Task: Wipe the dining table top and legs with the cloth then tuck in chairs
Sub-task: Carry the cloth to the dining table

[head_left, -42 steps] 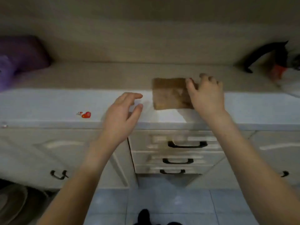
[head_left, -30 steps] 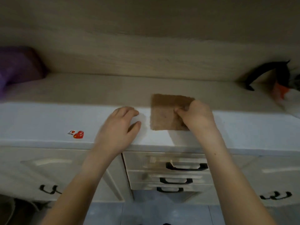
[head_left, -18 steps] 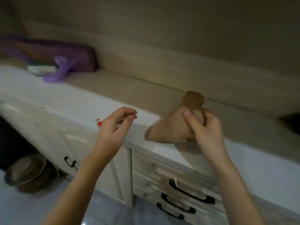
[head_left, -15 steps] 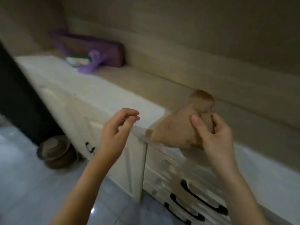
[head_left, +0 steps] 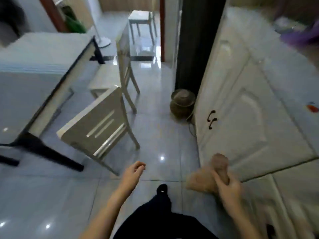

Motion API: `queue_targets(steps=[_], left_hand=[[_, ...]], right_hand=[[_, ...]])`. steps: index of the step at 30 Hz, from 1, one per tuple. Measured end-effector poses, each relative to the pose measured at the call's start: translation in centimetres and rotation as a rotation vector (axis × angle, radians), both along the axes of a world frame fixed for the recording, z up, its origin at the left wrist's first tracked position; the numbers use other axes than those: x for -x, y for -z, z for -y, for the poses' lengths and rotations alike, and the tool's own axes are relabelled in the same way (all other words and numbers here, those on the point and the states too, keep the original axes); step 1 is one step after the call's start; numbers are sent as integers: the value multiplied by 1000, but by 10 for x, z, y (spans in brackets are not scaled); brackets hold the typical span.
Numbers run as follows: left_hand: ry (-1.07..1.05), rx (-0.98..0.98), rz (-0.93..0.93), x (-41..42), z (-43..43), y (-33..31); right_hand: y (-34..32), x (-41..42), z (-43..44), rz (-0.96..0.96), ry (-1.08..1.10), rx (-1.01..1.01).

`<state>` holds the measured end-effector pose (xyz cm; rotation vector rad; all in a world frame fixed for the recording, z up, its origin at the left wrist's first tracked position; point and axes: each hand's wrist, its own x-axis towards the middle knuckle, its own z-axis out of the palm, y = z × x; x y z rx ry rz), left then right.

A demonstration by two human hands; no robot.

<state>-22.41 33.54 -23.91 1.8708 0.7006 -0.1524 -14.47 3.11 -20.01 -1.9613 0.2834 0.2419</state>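
Cloth [head_left: 200, 182] is bunched in right hand [head_left: 227, 187], fingers curled round it, held over the floor just beside white cabinet [head_left: 250, 109]. Left hand [head_left: 133, 173] is loosely curled and holds nothing. Dining table [head_left: 34, 66] is off to the left. Near chair [head_left: 98, 125] and far chair [head_left: 124, 66] stand out from its edge. Brown pot [head_left: 183, 104] sits on the floor by the cabinet.
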Motion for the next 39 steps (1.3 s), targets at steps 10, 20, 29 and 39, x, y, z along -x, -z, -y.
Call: queue_targets(steps=[10,20,29,39], left_hand=[[-482,162,-202,81,-76,67],[-340,182,-187,-51,-142,56],[-236,143,-157,-222,-161,66],[-568,217,-127,-402,-182,56]], right_hand=[[56,-48,-80,-187,-151,79],[78,-164,-126,-228,5,162],[96,-319,-125,-167,99,88],[87,-567,-210,-139,-127,59]])
